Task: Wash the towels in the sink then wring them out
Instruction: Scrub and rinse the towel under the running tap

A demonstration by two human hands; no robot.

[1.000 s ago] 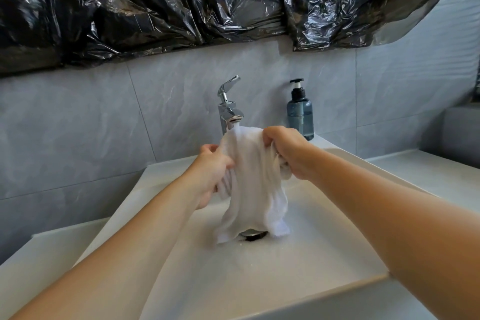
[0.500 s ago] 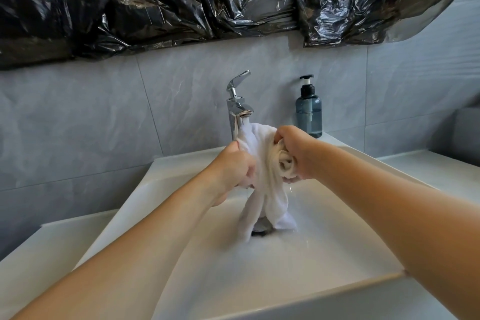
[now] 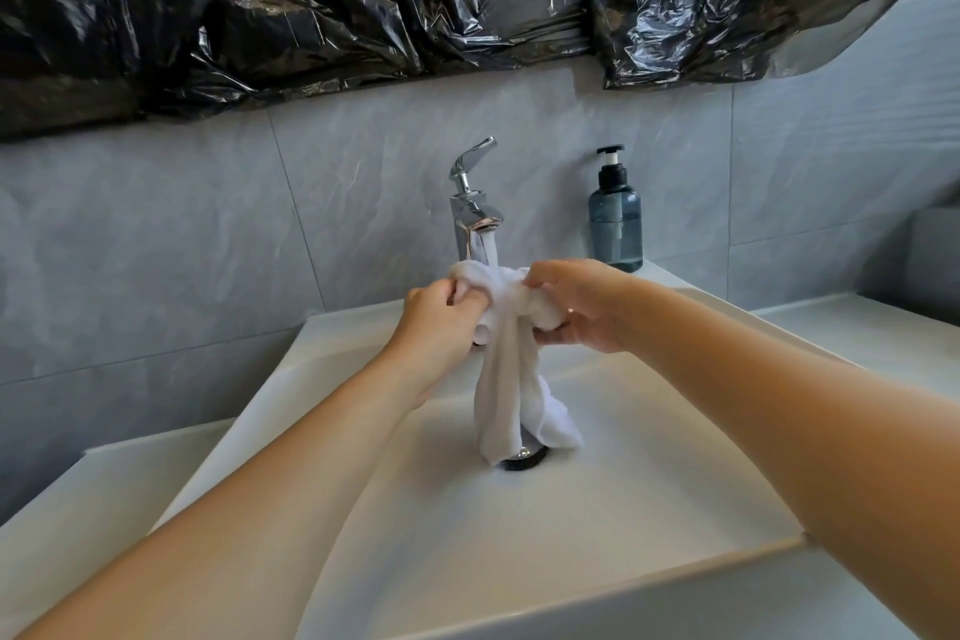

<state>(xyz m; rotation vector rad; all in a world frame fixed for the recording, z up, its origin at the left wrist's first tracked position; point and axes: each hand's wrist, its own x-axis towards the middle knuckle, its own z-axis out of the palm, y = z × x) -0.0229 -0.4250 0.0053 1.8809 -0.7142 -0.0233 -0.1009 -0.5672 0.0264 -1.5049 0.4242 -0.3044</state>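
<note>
A wet white towel (image 3: 506, 379) hangs bunched over the white sink (image 3: 597, 525), its lower end reaching the drain (image 3: 524, 458). My left hand (image 3: 436, 317) grips the towel's top from the left, and my right hand (image 3: 576, 307) grips a balled part of it from the right. Both hands hold it just under the chrome faucet (image 3: 472, 208), whose water stream falls onto the cloth between them.
A blue-grey soap pump bottle (image 3: 615, 218) stands on the sink's back right corner. Crumpled black plastic sheeting (image 3: 415, 0) covers the wall above the grey tiles. A pale counter (image 3: 872, 343) runs off to the right.
The hands have lowered a little, so the running stream now shows between spout and towel. The cloth is gathered tighter and hangs narrower over the drain.
</note>
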